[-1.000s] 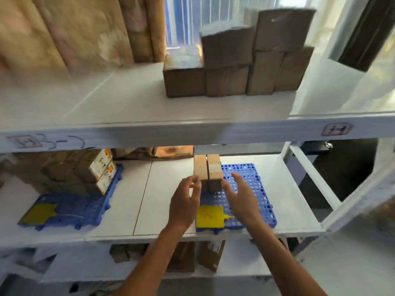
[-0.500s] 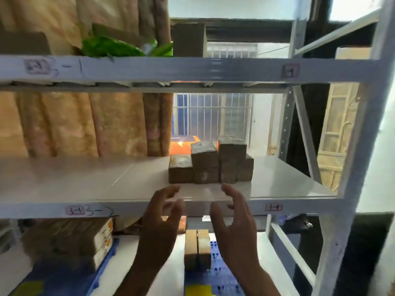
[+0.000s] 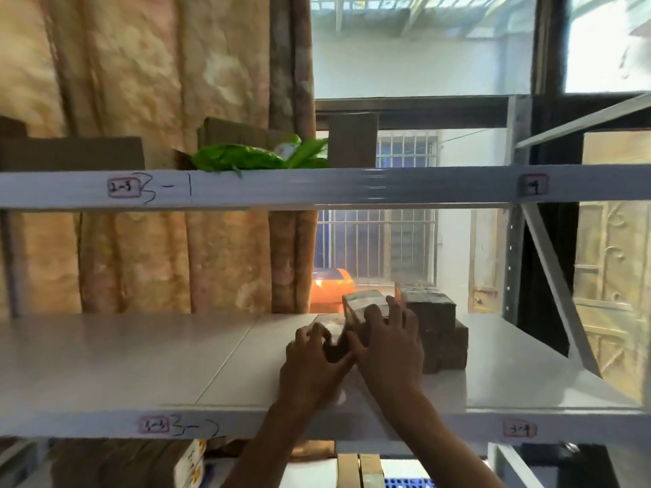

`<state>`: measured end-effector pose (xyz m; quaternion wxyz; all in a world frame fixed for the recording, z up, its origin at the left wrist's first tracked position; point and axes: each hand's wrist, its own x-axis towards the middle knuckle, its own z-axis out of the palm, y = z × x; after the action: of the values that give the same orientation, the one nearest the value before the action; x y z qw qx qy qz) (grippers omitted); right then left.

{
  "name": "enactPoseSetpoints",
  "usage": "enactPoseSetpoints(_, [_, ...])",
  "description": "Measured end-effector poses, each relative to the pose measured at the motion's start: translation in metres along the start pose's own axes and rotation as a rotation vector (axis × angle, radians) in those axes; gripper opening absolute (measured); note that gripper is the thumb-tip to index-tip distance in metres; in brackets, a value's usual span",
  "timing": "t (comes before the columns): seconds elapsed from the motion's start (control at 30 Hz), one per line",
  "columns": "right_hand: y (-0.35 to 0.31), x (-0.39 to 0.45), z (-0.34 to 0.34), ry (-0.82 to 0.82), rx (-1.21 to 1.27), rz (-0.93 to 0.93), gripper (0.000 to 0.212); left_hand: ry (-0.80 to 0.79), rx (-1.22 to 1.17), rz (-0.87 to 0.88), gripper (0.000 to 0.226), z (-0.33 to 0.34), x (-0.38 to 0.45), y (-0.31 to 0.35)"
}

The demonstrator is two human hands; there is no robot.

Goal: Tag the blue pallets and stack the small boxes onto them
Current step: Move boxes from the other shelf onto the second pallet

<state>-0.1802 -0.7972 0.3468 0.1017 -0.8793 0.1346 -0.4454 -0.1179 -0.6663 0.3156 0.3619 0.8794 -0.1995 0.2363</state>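
Note:
A cluster of small brown boxes (image 3: pixel 436 332) is stacked on the middle white shelf (image 3: pixel 141 357). My left hand (image 3: pixel 311 364) curls its fingers over the low front-left box (image 3: pixel 331 324). My right hand (image 3: pixel 389 346) grips the taller box (image 3: pixel 363 299) beside it, fingers over its top edge. Both hands cover most of these two boxes. At the bottom edge, two small boxes (image 3: pixel 359 470) stand on a blue pallet (image 3: pixel 408 483) on the lower shelf.
An upper shelf beam (image 3: pixel 317 186) runs across above, carrying cardboard boxes (image 3: pixel 352 139) and a green bag (image 3: pixel 253 156). A grey rack post (image 3: pixel 514 206) and diagonal brace stand at right. A curtain hangs behind at left. More cartons (image 3: pixel 190 463) sit lower left.
The view has tilted further up. Both hands rose from the lower pallet to the middle shelf and now hold two boxes at the front of the stack.

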Motion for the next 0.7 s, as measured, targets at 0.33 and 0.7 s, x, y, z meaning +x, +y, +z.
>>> enactPoseSetpoints(0.33, [-0.002, 0.006, -0.011, 0.099, 0.351, 0.042, 0.042, 0.178, -0.873, -0.227, 0.038, -0.02, 0.01, -0.011])
enactPoseSetpoints(0.7, [-0.014, -0.032, -0.032, -0.098, 0.909, 0.184, 0.029, 0.204, -0.941, 0.026, 0.04, -0.042, -0.041, -0.001])
